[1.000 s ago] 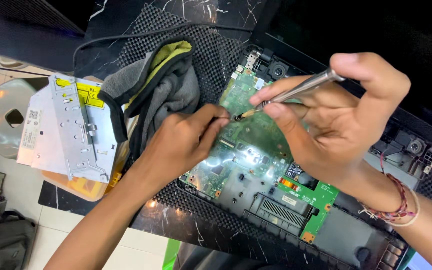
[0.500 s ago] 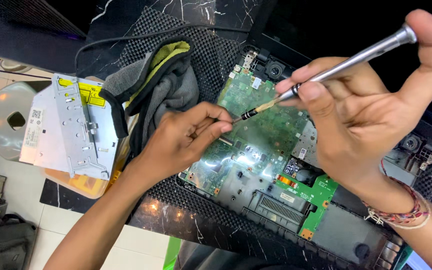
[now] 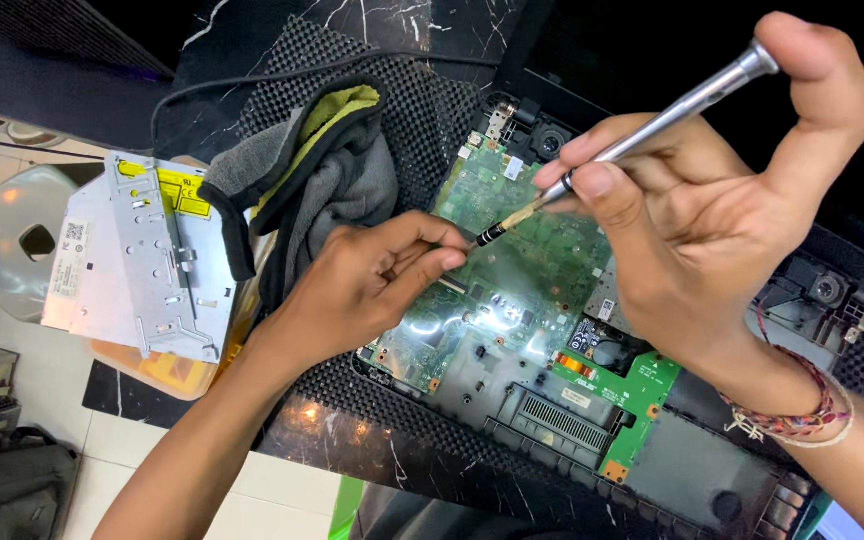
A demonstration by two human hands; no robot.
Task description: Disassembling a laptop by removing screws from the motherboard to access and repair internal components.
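My right hand (image 3: 712,210) grips a slim silver screwdriver (image 3: 642,135) at a slant: thumb and forefinger pinch the shaft low down, and another finger caps the top end. Its dark tip sits over the green circuit board (image 3: 522,270), right at the fingertips of my left hand (image 3: 367,280). Left hand is loosely curled, thumb and forefinger pressed together at the tip; whether a screw sits between them I cannot tell, it is too small to see. The board lies inside an opened dark laptop base (image 3: 692,470), with a smaller bright green board (image 3: 632,385) with orange corner tabs toward the near edge and a ribbed vent grille (image 3: 562,420) just beside it. The base rests on a black mesh mat (image 3: 422,110) over a dark marbled tabletop (image 3: 372,440). Left of my left hand is a crumpled grey cloth with a yellow-green lining (image 3: 337,165), touching the mat. Further left lies a flat silver metal drive (image 3: 137,260): a yellow rectangular label at its upper edge, a white rectangular sticker with a small square code at its left side. It rests on an orange-tinted container (image 3: 167,372). A black cable (image 3: 252,85) loops behind the cloth. A beaded bracelet (image 3: 792,420) circles my right wrist.
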